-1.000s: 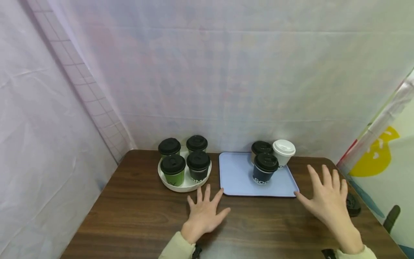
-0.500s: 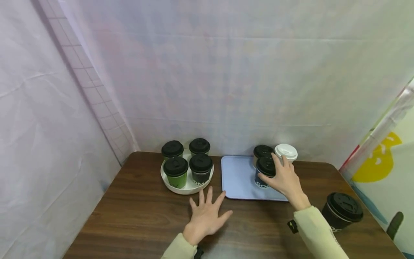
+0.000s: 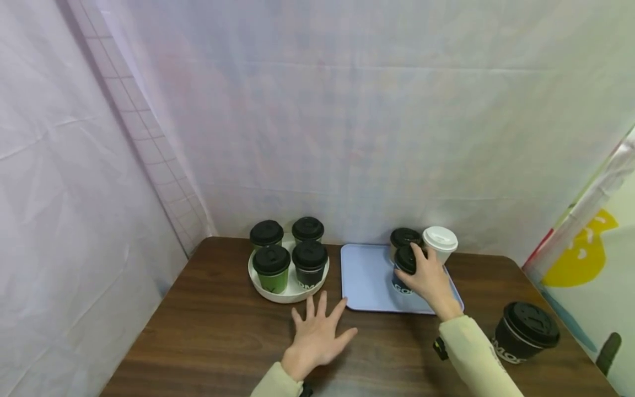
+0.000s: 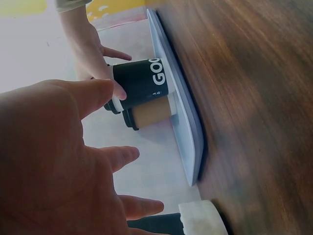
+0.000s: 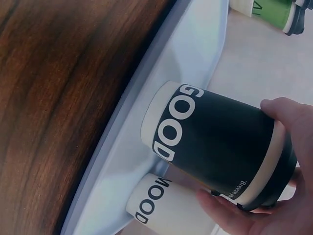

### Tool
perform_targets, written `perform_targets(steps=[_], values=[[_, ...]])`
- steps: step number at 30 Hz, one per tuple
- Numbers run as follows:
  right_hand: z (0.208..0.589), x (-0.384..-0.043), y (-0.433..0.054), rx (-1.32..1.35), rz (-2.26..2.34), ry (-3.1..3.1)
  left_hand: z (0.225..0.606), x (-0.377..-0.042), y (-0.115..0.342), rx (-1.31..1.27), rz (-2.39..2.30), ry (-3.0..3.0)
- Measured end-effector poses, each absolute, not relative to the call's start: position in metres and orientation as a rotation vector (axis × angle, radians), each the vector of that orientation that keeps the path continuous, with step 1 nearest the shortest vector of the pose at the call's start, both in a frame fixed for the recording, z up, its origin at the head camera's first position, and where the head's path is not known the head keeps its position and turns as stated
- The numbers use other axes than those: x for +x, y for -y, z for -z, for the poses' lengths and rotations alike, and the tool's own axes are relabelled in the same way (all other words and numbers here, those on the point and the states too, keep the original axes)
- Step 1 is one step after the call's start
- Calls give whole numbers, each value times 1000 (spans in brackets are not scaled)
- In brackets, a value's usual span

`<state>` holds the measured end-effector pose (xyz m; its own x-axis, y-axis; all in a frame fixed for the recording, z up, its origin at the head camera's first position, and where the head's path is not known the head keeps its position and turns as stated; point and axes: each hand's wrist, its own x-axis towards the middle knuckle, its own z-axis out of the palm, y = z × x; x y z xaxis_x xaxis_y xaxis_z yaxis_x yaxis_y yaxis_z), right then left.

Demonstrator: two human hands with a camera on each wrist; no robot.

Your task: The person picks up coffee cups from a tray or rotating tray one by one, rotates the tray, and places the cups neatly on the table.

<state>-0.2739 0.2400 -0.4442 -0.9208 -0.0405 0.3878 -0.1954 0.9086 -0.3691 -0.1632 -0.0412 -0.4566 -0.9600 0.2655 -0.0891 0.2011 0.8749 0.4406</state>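
Observation:
My right hand point(image 3: 430, 281) grips a dark blue paper cup point(image 5: 220, 139) near its black lid, thumb on one side and fingers on the other. That cup stands on the blue tray point(image 3: 367, 281), the word GOOD printed round its lower part. Behind it on the tray are a brown cup with a black lid point(image 3: 404, 237) and a white cup point(image 3: 440, 240) with a white lid. My left hand point(image 3: 317, 337) is spread with straight fingers over the table, in front of the round white plate point(image 3: 278, 298), holding nothing.
Several black-lidded cups stand on the round plate, among them a green cup point(image 3: 274, 280) and a dark cup point(image 3: 308, 270) at its front. Another dark cup point(image 3: 521, 336) stands on the wooden table point(image 3: 198, 331) at the right. White cloth point(image 3: 347, 127) hangs behind the table.
My right hand has moved left and inward from beside the tray to the dark blue cup and now grips it. The left hand keeps its spread pose in the same place.

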Motion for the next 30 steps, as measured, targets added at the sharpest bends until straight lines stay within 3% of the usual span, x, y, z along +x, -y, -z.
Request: perform_targets(steps=[6, 30], values=[[438, -264, -242, 137, -585, 2696, 457, -163, 41, 363, -666, -2911], [444, -170, -300, -64, -266, 2527, 459, -163, 42, 379, -671, -2908]])
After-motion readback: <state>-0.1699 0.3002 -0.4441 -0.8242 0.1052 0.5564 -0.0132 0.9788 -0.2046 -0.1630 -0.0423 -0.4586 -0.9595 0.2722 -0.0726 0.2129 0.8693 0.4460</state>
